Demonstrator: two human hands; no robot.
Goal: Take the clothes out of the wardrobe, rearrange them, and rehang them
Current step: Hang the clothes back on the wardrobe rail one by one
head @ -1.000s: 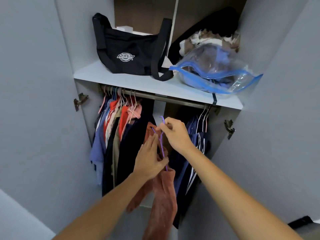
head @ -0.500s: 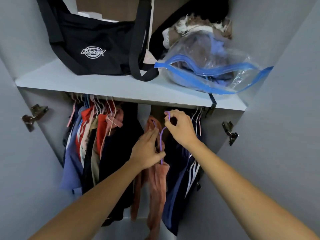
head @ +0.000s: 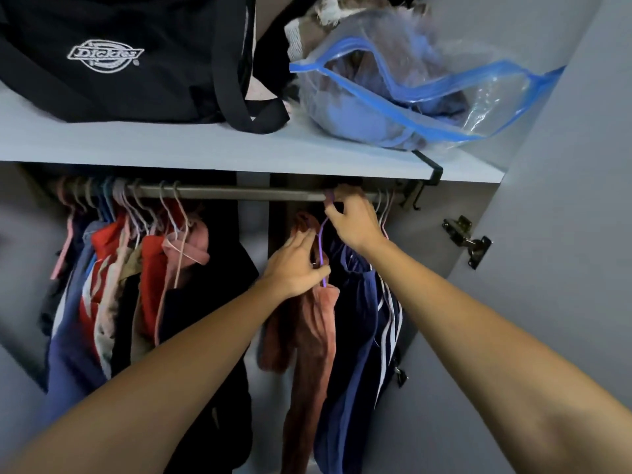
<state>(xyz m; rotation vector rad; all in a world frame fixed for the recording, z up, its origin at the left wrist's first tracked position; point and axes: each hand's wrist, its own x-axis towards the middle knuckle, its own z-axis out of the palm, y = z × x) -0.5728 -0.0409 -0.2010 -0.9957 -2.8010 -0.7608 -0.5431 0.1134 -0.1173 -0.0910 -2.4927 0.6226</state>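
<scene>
**Hanger at the rail: hand and garment positions**

Your right hand (head: 355, 220) is raised to the rail (head: 239, 193), fingers curled and pinching the hook of one purple hanger (head: 321, 248) right at the rail; whether the hook sits over the rail cannot be told. Your left hand (head: 294, 265) is lower, fingers closed on the same hanger's neck and on the top of the rust-coloured garment (head: 307, 336) that hangs from it.

The garment hangs straight down in the gap between two groups of clothes. Just to its right hang navy garments (head: 359, 319) with white stripes, on about three pale hangers. Well to the left hangs a dense cluster of clothes (head: 130, 278) in red, blue, beige, pink and black; the hooks there overlap too much to count.

Above the rail, one shelf (head: 171, 145) carries two items: one black bag (head: 119, 63) with a white logo, and one clear zip bag (head: 410, 97) with a blue seal, stuffed with fabric.
</scene>
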